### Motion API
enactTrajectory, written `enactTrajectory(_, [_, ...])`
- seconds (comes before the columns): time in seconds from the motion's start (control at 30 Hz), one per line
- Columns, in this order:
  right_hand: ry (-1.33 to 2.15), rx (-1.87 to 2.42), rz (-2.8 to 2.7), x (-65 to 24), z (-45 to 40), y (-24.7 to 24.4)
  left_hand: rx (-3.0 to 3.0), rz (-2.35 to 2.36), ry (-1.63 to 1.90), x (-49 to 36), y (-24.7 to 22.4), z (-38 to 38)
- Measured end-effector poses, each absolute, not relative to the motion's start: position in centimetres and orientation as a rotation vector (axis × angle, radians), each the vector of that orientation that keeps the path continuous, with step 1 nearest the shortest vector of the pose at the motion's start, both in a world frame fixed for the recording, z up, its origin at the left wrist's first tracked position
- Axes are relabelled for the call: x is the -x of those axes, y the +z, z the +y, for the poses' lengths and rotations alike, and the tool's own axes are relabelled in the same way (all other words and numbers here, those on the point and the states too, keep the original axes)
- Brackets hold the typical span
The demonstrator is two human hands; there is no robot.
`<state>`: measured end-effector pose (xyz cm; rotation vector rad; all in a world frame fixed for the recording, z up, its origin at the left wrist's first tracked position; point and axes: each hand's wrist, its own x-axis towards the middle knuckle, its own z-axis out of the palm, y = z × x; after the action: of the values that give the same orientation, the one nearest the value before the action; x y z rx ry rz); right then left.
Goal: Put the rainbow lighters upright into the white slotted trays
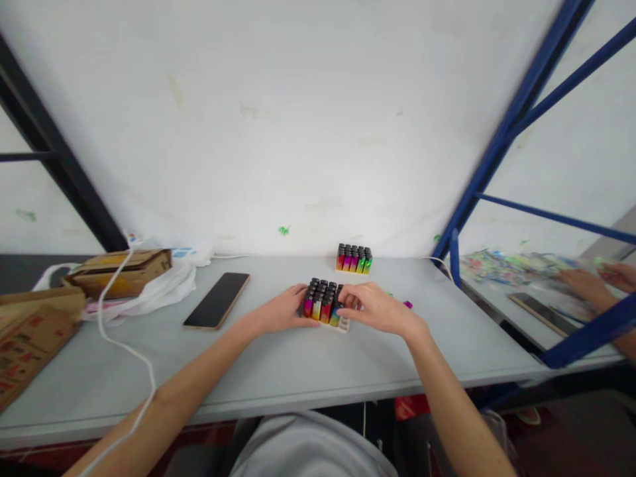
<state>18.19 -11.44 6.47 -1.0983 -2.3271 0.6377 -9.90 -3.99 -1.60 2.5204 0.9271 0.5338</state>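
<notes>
A white tray (342,325) holds several upright lighters (317,308) with black tops and shiny bodies in purple, yellow, red and blue. A few slots at its front right corner hold no lighter. My left hand (285,309) rests against the tray's left side, thumb along the front and fingers apart. My right hand (370,306) is bent over the tray's right side, its fingertips closed at a blue lighter (334,316) near the bare slots. Behind them, a second group of lighters (354,259) stands in another tray near the wall.
A black phone (217,301) lies left of my left hand. Cardboard boxes (122,271), a plastic bag (166,291) and a white cable (124,346) are further left. A purple item (408,305) lies right of my right hand. Beyond the blue frame (497,149), another person's hands (586,285) show.
</notes>
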Motion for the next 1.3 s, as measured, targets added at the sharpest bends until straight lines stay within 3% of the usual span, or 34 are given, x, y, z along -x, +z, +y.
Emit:
enactTrajectory(0.33, [0.553, 1.263, -2.257, -19.3, -11.0, 6.5, -2.512, 0.938, 0.492, 9.8, -1.1, -4.3])
enactTrajectory(0.6, [0.285, 1.623, -2.111, -29.6, -8.8, 6.1, -2.527, 0.903, 0.514, 9.9, -1.7, -3.8])
enactTrajectory(0.73, [0.365, 1.833, -2.141, -32.1, -7.0, 3.7, -2.525, 0.917, 0.525, 10.0, -1.7, -3.8])
enactTrajectory(1.03, [0.247, 1.822, -2.166, -30.2, -4.5, 0.6, -2.523, 0.957, 0.455, 9.9, -1.2, -4.1])
enactTrajectory(1.3, [0.653, 1.348, -1.762, -30.3, -5.5, 2.5, -2.537, 0.931, 0.503, 10.1, -1.7, -3.8])
